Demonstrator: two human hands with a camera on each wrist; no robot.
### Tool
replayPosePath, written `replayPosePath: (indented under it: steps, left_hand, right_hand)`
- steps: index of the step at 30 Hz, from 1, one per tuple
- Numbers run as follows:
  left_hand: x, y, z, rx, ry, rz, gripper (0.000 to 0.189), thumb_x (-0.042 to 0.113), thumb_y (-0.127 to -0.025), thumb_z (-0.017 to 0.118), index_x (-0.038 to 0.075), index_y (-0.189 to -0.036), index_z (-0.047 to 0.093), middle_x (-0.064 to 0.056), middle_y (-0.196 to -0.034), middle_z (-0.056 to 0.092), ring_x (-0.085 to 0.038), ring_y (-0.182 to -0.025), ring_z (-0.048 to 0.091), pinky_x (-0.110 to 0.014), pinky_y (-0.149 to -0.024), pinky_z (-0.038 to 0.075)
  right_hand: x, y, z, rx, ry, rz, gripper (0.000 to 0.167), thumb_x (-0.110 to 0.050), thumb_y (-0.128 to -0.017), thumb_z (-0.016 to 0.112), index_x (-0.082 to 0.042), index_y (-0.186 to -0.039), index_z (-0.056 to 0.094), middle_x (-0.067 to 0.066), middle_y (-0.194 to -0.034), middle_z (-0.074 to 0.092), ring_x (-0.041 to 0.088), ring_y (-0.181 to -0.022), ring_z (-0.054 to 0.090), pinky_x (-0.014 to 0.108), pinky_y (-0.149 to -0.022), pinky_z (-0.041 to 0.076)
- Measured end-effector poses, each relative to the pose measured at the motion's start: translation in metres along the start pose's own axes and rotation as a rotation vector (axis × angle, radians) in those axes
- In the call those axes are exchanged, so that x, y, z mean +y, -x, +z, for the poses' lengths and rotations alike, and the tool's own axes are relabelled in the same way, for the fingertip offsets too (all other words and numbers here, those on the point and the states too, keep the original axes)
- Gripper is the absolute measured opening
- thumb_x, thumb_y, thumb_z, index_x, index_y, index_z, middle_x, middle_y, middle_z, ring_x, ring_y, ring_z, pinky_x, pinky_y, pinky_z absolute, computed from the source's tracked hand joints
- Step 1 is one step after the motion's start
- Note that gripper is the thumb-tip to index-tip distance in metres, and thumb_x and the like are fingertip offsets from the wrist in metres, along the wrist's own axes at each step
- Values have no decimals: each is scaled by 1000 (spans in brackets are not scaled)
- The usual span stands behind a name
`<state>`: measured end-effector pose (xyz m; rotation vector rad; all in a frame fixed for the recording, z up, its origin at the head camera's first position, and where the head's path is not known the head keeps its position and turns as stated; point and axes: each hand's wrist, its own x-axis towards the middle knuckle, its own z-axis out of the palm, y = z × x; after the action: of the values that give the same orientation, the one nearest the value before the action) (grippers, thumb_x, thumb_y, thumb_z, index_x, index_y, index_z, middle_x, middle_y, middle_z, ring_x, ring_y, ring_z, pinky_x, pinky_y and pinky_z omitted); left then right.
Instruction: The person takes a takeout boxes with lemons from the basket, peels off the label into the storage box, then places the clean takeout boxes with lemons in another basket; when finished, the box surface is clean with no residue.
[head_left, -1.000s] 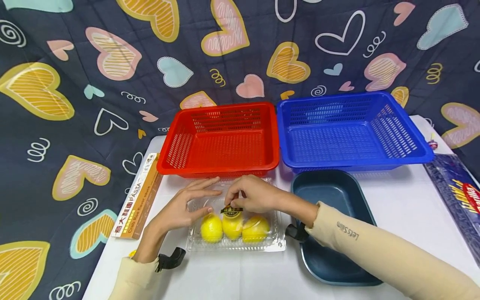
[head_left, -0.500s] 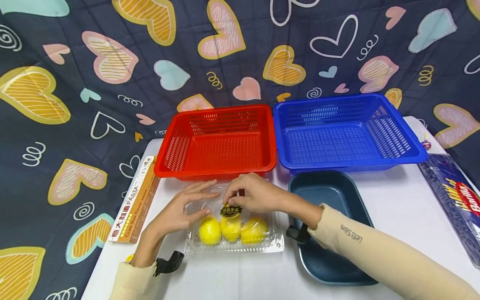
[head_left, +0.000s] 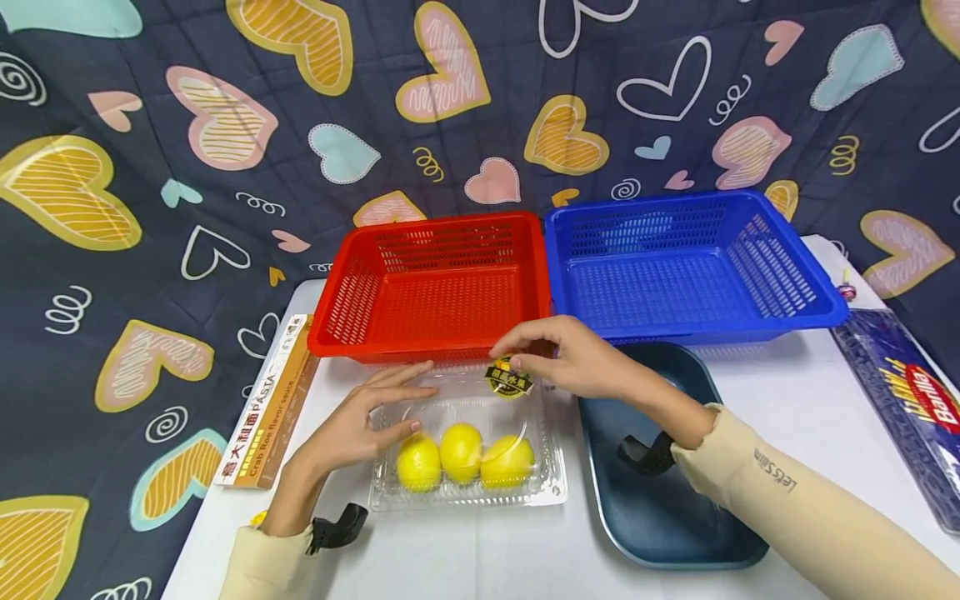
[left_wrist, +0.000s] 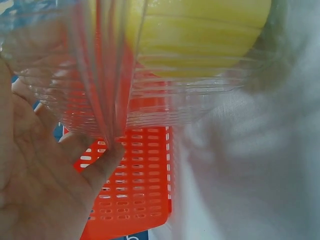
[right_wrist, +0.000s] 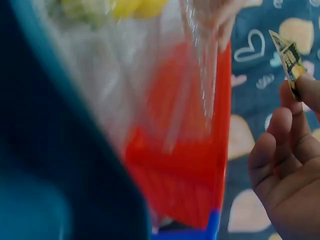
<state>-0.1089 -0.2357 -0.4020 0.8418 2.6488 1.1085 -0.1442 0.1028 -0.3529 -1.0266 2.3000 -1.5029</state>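
Note:
Between thumb and fingers my right hand (head_left: 573,358) pinches a black and gold sticker (head_left: 509,377), lifted off the lid. The right wrist view shows the sticker (right_wrist: 290,62) slightly folded at the fingertips. Below and left of it lies a clear plastic clamshell box (head_left: 465,497) holding three lemons, among them the middle lemon (head_left: 461,452). My left hand (head_left: 358,421) spreads its fingers over the box's left side. In the left wrist view the left thumb (left_wrist: 102,165) touches the box's rim. The lid looks shut.
Behind the box stand a red basket (head_left: 442,343) and a blue basket (head_left: 720,327). A dark blue tray (head_left: 667,517) lies under my right forearm. A pasta box (head_left: 270,400) is at the left, a Barilla pack (head_left: 907,400) at the right. A small lollipop (head_left: 847,290) lies beyond the pack.
My right hand has peeled the sticker from the lid and moved up and to the right with it. The left hand has stayed at the box.

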Motion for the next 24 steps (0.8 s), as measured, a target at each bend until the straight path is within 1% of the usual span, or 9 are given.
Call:
replayPosePath:
  steps: [5, 7, 12, 14, 16, 19, 21, 24]
  left_hand:
    - [-1, -1, 1, 1, -13, 11, 46, 15, -87, 77, 19, -132, 70, 6, -159, 47, -25, -148, 40, -67, -118, 31]
    - [-1, -1, 1, 0, -15, 5, 45, 15, -87, 77, 20, -132, 70, 7, -159, 47, -25, -148, 39, -66, -118, 30]
    - [0, 0, 2, -2, -11, -15, 45, 16, -88, 77, 22, -132, 70, 9, -159, 46, -26, -150, 37, -66, -119, 29]
    - [0, 0, 2, -3, -12, -15, 45, 16, -88, 77, 22, -132, 70, 9, -159, 46, -26, -150, 37, -66, -119, 29]
    - [-1, -1, 2, -2, -17, -12, 45, 16, -88, 77, 22, -132, 70, 8, -159, 46, -27, -150, 38, -67, -118, 29]
    - [0, -1, 1, -3, -20, -8, 45, 17, -88, 77, 22, -132, 70, 8, -159, 47, -26, -150, 38, -67, -118, 30]
    - [0, -1, 1, -3, -19, -6, 45, 16, -88, 77, 21, -132, 70, 7, -159, 47, -26, -149, 38, -67, -117, 31]
    - [1, -1, 1, -2, -16, -5, 46, 16, -88, 77, 21, -133, 70, 6, -159, 47, -26, -149, 38, -67, -117, 31]
  right_hand:
    - [9, 19, -19, 23, 9, 73, 24, -7, -97, 66, -11, -120, 73, 1, -107, 75, 19, -84, 61, 24, -72, 53]
    - [13, 26, -26, 31, 16, 100, 26, -8, -97, 67, -13, -121, 73, 0, -107, 75, 19, -84, 61, 24, -71, 53]
    - [25, 47, -36, 38, 30, 132, 26, -8, -96, 69, -13, -121, 73, 0, -105, 75, 16, -80, 61, 24, -69, 53]
    - [30, 57, -40, 35, 30, 133, 26, -7, -95, 70, -10, -120, 73, 2, -103, 75, 14, -79, 62, 24, -68, 54]
    - [35, 66, -43, 30, 37, 139, 24, -7, -94, 70, -9, -118, 74, 1, -97, 74, 11, -76, 61, 23, -66, 53]
    - [41, 77, -48, 3, 30, 143, 22, -7, -94, 71, -9, -115, 75, 1, -91, 73, 7, -73, 60, 23, -64, 52]
    - [45, 83, -51, -33, 24, 157, 21, -8, -94, 71, -9, -114, 75, 1, -88, 72, 6, -71, 58, 22, -63, 51]
    - [50, 89, -53, -89, 16, 187, 20, -10, -94, 71, -7, -114, 74, 2, -87, 71, 5, -71, 59, 23, -63, 52]
